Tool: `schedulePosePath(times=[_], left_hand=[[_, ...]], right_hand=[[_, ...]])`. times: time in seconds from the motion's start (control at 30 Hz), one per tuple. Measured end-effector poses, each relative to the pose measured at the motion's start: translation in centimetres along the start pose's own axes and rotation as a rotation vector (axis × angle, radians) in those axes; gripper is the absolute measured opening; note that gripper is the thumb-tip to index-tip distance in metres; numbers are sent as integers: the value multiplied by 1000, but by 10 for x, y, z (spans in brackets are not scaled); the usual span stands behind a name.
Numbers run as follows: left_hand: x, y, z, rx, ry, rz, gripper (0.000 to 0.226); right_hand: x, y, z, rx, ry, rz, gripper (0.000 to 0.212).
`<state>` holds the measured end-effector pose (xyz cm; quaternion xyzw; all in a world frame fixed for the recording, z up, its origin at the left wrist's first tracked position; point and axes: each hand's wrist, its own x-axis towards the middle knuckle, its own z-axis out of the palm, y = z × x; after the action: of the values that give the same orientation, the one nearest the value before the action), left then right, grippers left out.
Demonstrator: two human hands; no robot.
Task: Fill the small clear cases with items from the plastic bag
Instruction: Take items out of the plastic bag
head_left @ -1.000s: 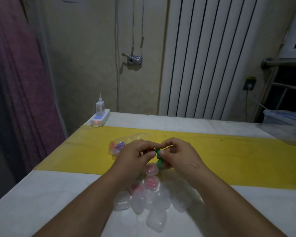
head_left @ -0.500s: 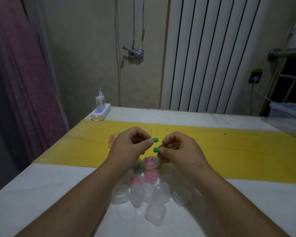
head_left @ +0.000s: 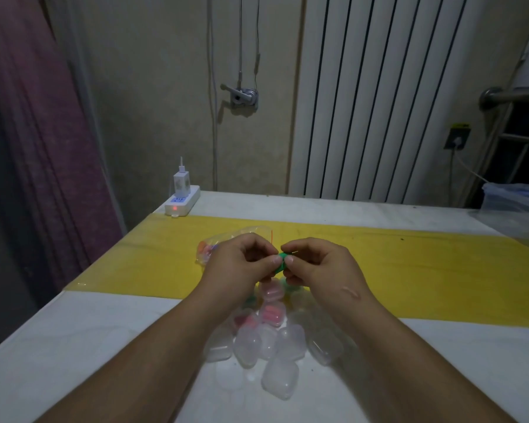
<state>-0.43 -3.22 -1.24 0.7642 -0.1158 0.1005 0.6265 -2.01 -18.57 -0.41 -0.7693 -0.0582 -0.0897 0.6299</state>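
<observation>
Brought back together after being apart half a second ago, each then with its own green piece: left hand (head_left: 242, 264) and right hand (head_left: 315, 264) now meet fingertip to fingertip above the cases, pinching one green item (head_left: 283, 260) between them. Only a small patch of green visible between thumbs and forefingers; impossible to tell whether two pieces pressed together or one. Both hands curled narrow, clamped on that green item, held in the air just over the yellow strip (head_left: 409, 270) of the counter (head_left: 74, 346).

Probably pairing or squeezing the green pieces before dropping them into a case; no case in hand yet, so this filling not yet done. Pile of small clear cases (head_left: 280, 343) lying on the counter directly under the wrists, touching one another; three or so at the far side of the pile already showing pink or red contents (head_left: 271, 312), the nearer ones looking clear. A hint of green beside the pink ones, partly hidden by the hands. Plastic bag (head_left: 209, 248) lying on the yellow strip just behind the left hand, orange and bluish items still inside, so plenty left to do.

No brand, label or writing readable anywhere. Power strip (head_left: 182, 203) at the far left corner showing a red light and a blue face, markings too small to read. Yellow-and-black tag above the wall socket (head_left: 457, 138) also illegible
</observation>
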Motion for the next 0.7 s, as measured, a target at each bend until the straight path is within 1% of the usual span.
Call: schedulePosePath(times=[0.1,0.2,0.3,0.37,0.47,0.53,0.6,0.67,0.7], left_hand=[[0,0,0,-7,-9,-4,6],[0,1,-1,-49,-12,-35,3],[-1,2,-1,-41,-24,-42,7],[0,3,-2,13,-48,-46,10],[5,8,-16,196,-122,-47,13],[6,13,-29,284,-270,-34,8],[2,19,-40,389,-508,-37,8],[-2,22,-44,541,-718,-27,18],[-2,22,-46,613,-782,-10,25]], right_hand=[[-1,1,2,5,17,-7,13],[-1,2,4,-10,30,-15,17],[0,4,4,-25,33,-11,18],[0,5,4,-38,31,-18,15],[0,4,2,-103,59,-39,14],[0,3,-1,-133,85,-47,13],[1,3,-2,-149,96,-43,13],[2,5,-1,-143,94,-36,16],[2,6,-1,-131,94,-30,17]])
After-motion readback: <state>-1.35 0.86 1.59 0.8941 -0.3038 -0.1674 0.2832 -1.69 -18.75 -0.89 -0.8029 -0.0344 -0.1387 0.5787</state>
